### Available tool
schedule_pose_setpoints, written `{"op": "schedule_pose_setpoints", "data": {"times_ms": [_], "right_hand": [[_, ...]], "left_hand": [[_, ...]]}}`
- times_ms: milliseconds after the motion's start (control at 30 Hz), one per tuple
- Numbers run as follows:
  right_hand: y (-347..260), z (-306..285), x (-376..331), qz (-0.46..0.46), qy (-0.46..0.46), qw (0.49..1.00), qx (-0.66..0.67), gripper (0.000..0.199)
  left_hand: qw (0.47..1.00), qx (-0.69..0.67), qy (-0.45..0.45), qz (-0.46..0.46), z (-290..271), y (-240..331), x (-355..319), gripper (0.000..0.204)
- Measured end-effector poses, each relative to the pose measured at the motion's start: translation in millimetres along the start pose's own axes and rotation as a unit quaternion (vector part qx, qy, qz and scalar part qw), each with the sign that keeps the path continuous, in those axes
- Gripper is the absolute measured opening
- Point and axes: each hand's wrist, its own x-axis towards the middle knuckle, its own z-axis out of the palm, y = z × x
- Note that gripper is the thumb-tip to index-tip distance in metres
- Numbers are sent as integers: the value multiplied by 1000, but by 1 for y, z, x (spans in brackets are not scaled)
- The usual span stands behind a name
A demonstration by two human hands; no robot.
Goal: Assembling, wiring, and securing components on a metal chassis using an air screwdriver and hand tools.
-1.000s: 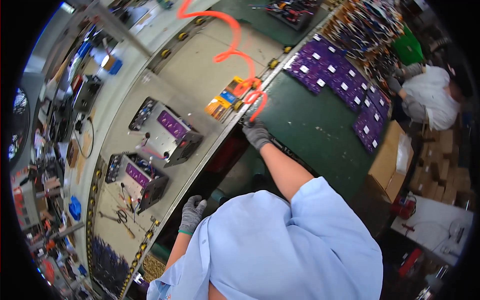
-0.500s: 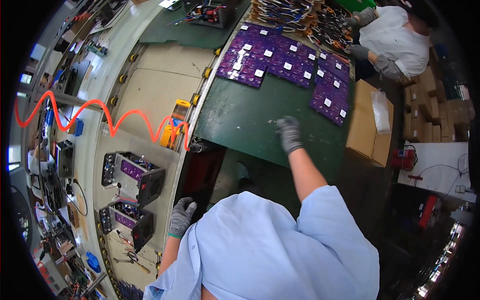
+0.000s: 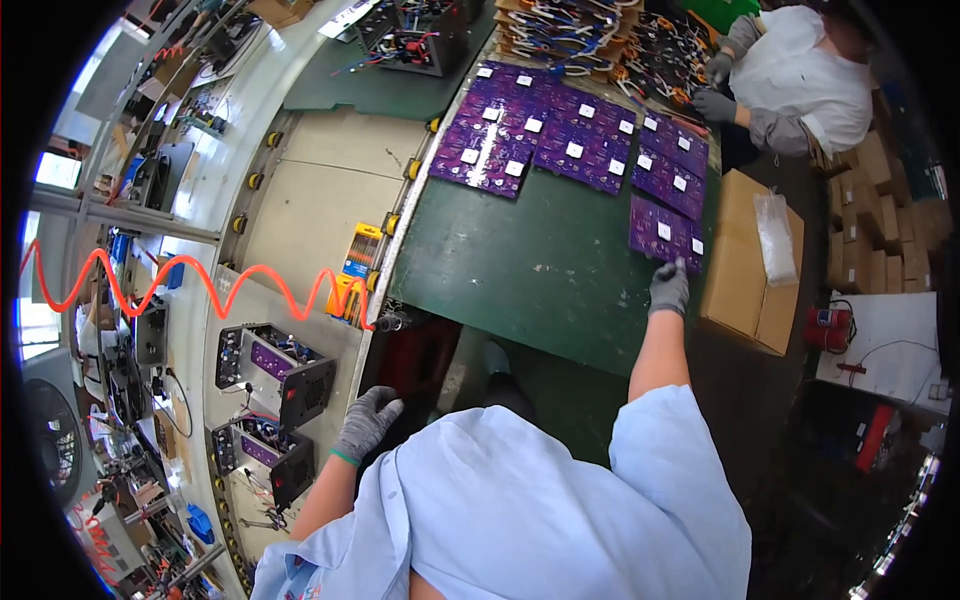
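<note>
My right hand [image 3: 669, 288], in a grey knit glove, pinches the near edge of a purple circuit board [image 3: 650, 216] at the right of the green tabletop [image 3: 520, 265]. That board lies slightly apart from the others and carries white square pieces. Several more purple circuit boards [image 3: 585, 110] lie flat in groups beyond it, with similar white squares on them. My left hand [image 3: 368, 422], also gloved, hangs beside the conveyor's edge with its fingers loosely bent and apart, holding nothing.
An open-framed metal unit [image 3: 277, 370] and another stand on the conveyor at left. An orange coiled hose [image 3: 262, 270] crosses above it. A cardboard box [image 3: 745, 262] with clear plastic on top adjoins the table's right. A gloved co-worker [image 3: 800, 80] stands near piled pliers [image 3: 665, 60].
My right hand has moved right from the bare tabletop to the nearest board and taken its edge. That board has come slightly away from its neighbour. My left hand has shifted little.
</note>
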Motion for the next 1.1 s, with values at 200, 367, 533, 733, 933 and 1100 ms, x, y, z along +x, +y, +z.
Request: {"op": "schedule_pose_setpoints", "data": {"times_ms": [200, 367, 533, 733, 933, 1100], "right_hand": [[-11, 41, -156, -78, -94, 973, -198, 19], [27, 156, -304, 94, -365, 827, -417, 31], [122, 251, -402, 167, -534, 609, -563, 42], [262, 261, -474, 358, -665, 521, -398, 56], [321, 148, -583, 301, -724, 447, -430, 65], [377, 129, -641, 321, -617, 625, -354, 55]], "left_hand": [[983, -164, -46, 69, -4, 41, 5, 41], [892, -372, -111, 231, -35, 96, -2, 57], [801, -509, -127, 288, -92, 91, -23, 58], [610, -755, -41, 237, -126, -22, -84, 36], [515, -802, 141, 268, -113, -115, -133, 25], [557, -768, 187, 255, -106, -162, -168, 41]]}}
